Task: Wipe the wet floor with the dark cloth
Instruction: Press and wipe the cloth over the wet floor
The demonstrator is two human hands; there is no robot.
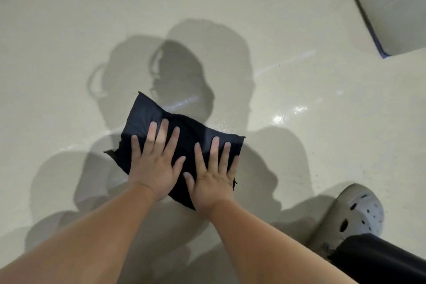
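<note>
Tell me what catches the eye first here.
At centre, the left hand and right hand press flat, fingers spread, on the dark cloth lying on the pale floor. Wet glints shine to the cloth's right; a grey clog stands at lower right.

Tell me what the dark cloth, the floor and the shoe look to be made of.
Dark cloth: soft fabric, matte, with frayed edges and folds. Floor: smooth hard seamless surface, perhaps vinyl or coating; glossy glints. Shoe: grey moulded foam or rubber, probably; vent holes.
</note>
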